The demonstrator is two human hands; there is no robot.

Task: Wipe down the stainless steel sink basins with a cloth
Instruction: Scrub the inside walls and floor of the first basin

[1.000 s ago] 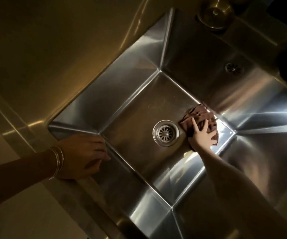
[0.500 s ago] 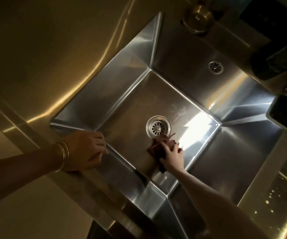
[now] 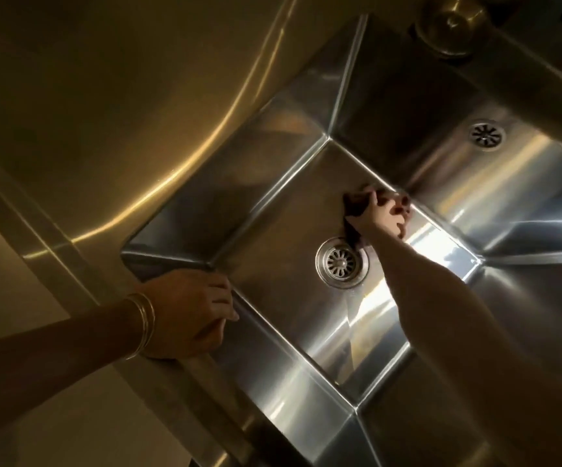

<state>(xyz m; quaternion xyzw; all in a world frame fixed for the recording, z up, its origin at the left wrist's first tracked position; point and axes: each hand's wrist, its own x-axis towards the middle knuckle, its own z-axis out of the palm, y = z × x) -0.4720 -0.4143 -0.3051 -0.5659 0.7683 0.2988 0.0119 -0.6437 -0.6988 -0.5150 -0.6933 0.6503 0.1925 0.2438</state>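
The stainless steel sink basin [image 3: 273,382] fills the middle of the view, with a round drain strainer [image 3: 342,262] in its floor. My right hand [image 3: 382,215] reaches down to the basin floor just beyond the drain, near the far wall. It holds a dark reddish cloth [image 3: 353,205] bunched under the palm and fingers, and most of the cloth is hidden by the hand. My left hand [image 3: 188,315], with thin bangles on the wrist, grips the sink's rim at the near-left corner, fingers curled over the edge.
An overflow grille [image 3: 486,134] sits in the far wall of the basin. A round brass-coloured fitting [image 3: 451,23] stands on the ledge behind the sink. A steel drainboard [image 3: 87,112] stretches to the left. Bright reflections lie on the basin floor to the right.
My right hand swept the cloth from the right side of the floor to the near side of the drain, then up to the far side. My left hand stayed on the rim.
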